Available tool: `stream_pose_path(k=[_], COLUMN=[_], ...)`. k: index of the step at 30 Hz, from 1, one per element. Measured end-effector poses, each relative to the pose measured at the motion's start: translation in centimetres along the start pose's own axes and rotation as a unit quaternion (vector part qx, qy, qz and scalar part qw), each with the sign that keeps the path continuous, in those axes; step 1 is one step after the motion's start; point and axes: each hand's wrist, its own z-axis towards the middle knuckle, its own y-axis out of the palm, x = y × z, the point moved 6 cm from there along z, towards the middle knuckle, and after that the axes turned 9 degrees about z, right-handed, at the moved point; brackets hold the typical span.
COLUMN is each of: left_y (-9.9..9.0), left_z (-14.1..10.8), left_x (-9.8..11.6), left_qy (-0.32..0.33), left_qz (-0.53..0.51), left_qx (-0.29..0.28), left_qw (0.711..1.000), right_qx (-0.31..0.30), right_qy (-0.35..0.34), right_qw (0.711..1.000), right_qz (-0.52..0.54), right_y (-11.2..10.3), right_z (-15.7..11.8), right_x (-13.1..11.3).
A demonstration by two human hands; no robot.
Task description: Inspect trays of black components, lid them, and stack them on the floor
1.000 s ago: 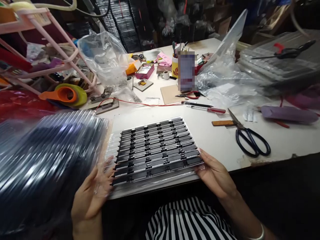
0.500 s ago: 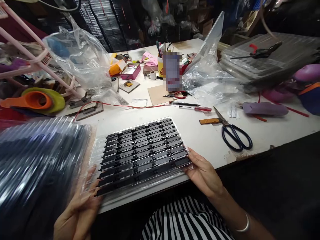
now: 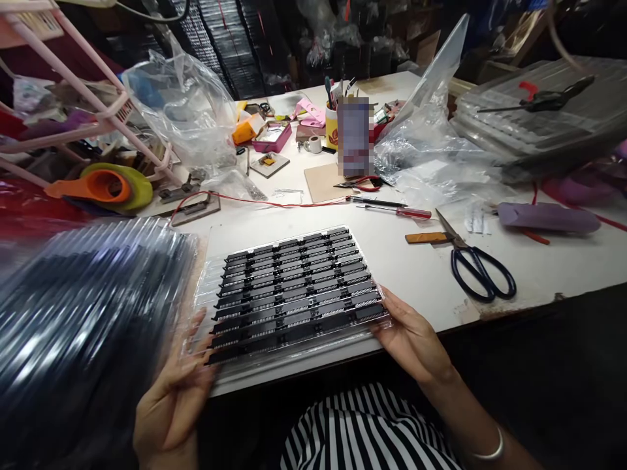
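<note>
A clear plastic tray lies between my two hands over the table's front edge, with rows of black comb-like parts in it. My left hand grips its near left corner, the fingers partly showing through the clear plastic. On the right end, my right hand is closed round the near corner, thumb on top. Left of the tray rises a stack of similar filled clear trays, blurred at its outer side and close to my left hand.
Scissors with blue handles, an orange-handled blade, a red screwdriver and pliers lie on the white table. Behind stand a yellow cup of pens and plastic bags. Clear trays are piled at right.
The whole view has shifted, so the table things sit further right in the picture. Both hands keep their hold on the tray, which has hardly moved against the table.
</note>
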Motion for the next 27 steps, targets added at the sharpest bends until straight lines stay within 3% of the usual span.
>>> stream_pose_path(k=[7, 18, 27], left_y=[1.4, 1.1, 1.1], left_z=[-0.5, 0.0, 0.0], left_x=[0.3, 0.3, 0.2], left_qy=[-0.009, -0.026, -0.008], left_qz=[0.059, 0.056, 0.061], left_qx=[-0.048, -0.023, -0.045], left_qw=[0.997, 0.998, 0.997], right_qx=[0.004, 0.015, 0.022], right_qy=[0.03, -0.035, -0.047], right_qw=[0.998, 0.999, 0.999], right_qz=[0.051, 0.014, -0.013], right_y=[-0.5, -0.3, -0.2], right_z=[-0.1, 0.1, -0.1], right_x=[0.1, 0.2, 0.3])
